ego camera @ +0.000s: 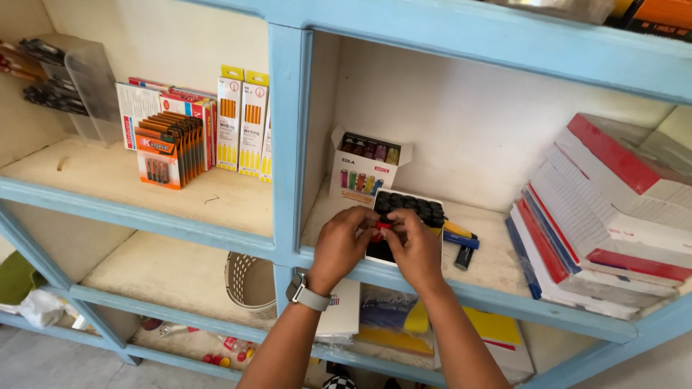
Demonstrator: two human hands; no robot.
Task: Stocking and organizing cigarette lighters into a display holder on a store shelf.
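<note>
Both hands meet over a white box of black-capped markers (411, 209) on the right shelf compartment. My left hand (340, 243), with a grey watch on its wrist, and my right hand (416, 248) pinch a small red-and-black marker (383, 225) between their fingertips, just above the near end of the box. Loose markers, black, blue and yellow (460, 241), lie to the right of the box.
An open white box of coloured markers (364, 171) stands behind the hands. Stacked paper reams (598, 216) fill the right side. The left compartment holds battery packs (169, 148) and pencil packs (241, 126). A woven basket (249, 284) sits on the lower shelf, near the blue shelf frame (287, 144).
</note>
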